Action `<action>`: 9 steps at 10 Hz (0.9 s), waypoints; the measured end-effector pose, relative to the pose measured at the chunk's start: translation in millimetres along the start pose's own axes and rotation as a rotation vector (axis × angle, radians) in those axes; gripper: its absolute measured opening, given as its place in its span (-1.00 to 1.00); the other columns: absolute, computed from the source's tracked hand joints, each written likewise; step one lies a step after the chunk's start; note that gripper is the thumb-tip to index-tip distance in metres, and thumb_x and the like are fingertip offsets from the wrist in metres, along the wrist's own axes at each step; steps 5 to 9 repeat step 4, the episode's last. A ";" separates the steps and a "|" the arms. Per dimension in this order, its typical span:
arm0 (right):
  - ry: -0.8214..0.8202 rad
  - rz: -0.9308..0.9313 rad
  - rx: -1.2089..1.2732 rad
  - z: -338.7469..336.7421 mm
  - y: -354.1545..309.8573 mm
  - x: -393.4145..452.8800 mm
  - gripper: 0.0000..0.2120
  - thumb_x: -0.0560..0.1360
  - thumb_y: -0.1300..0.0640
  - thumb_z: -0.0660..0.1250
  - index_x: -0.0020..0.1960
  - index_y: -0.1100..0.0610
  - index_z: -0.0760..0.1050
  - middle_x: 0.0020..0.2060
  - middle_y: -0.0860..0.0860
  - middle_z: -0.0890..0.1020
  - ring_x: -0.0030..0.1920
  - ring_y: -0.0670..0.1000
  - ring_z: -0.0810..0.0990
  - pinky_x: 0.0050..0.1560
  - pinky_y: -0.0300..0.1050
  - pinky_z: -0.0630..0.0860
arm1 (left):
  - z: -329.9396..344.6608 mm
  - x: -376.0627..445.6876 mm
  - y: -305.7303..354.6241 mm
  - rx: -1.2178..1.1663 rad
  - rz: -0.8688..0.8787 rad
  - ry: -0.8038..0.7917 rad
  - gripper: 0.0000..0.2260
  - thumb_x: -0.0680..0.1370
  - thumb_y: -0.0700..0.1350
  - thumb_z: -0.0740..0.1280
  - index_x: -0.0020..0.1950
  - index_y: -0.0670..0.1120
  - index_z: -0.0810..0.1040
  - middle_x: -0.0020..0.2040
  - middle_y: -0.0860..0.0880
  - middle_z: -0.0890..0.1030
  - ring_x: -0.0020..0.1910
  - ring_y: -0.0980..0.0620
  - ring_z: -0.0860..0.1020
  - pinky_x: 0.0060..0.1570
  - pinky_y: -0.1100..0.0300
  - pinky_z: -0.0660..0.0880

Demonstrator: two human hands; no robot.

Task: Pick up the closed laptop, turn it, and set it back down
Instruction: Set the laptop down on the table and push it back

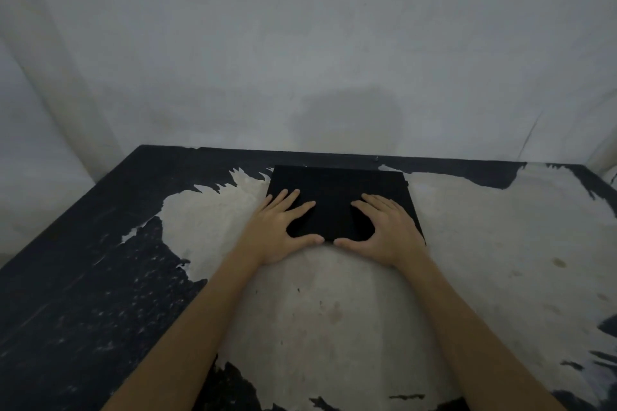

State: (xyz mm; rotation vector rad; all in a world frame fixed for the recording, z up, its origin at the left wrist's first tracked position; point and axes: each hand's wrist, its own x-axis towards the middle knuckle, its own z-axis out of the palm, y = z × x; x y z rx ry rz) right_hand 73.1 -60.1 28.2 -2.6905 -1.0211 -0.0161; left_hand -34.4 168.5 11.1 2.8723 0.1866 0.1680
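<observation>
Closed laptop [337, 196], black, flat on worn table [484, 260] near far edge, just short of wall [300, 43]. L hand [283, 230] spread wide on lid's near-left part, thumb along near edge. R hand [389, 232] likewise on near-right part, thumb tips nearly meeting btwn. Palms pressing flat, nothing clasped. Peeling dark paint w/ pale patches around both wrists.

Dim, soft, wide-angle edge distortion.

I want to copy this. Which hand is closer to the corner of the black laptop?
The right hand: it covers the near right corner of the laptop. The left hand sits on the near left edge.
</observation>
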 end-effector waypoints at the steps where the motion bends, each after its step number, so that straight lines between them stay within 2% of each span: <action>1: -0.016 0.010 0.001 -0.6 1.0 6.2 0.01 0.29 -0.62 0.16 0.58 -0.06 0.30 0.61 -0.02 0.29 0.61 0.02 0.19 0.60 0.08 0.10 | -1.5 6.3 -1.2 -0.016 -0.013 -0.005 -0.12 0.36 0.60 0.02 0.62 0.27 0.19 0.70 0.02 0.09 0.68 0.01 0.00 0.61 0.05 -0.11; 3: -0.022 0.009 0.013 -1.6 0.0 3.5 0.01 0.32 -0.62 0.14 0.59 -0.05 0.28 0.62 -0.02 0.27 0.62 0.03 0.17 0.61 0.08 0.08 | -2.7 3.7 -0.1 -0.029 -0.015 0.004 -0.14 0.39 0.60 0.05 0.63 0.25 0.20 0.70 0.02 0.11 0.68 0.00 0.01 0.62 0.02 -0.08; 4: -0.049 0.017 0.043 -7.3 -3.3 5.1 -0.06 0.36 -0.58 0.16 0.57 -0.05 0.33 0.61 -0.01 0.30 0.60 0.05 0.22 0.58 0.08 0.14 | -7.9 2.8 7.0 -0.073 0.006 0.025 -0.29 0.46 0.48 0.26 0.55 0.18 0.41 0.63 0.04 0.31 0.63 0.00 0.19 0.59 0.01 0.09; 9: -0.049 0.017 0.043 -7.3 -3.3 5.1 -0.06 0.36 -0.58 0.16 0.57 -0.05 0.33 0.61 -0.01 0.30 0.60 0.05 0.22 0.58 0.08 0.14 | -7.9 2.8 7.0 -0.073 0.006 0.025 -0.29 0.46 0.48 0.26 0.55 0.18 0.41 0.63 0.04 0.31 0.63 0.00 0.19 0.59 0.01 0.09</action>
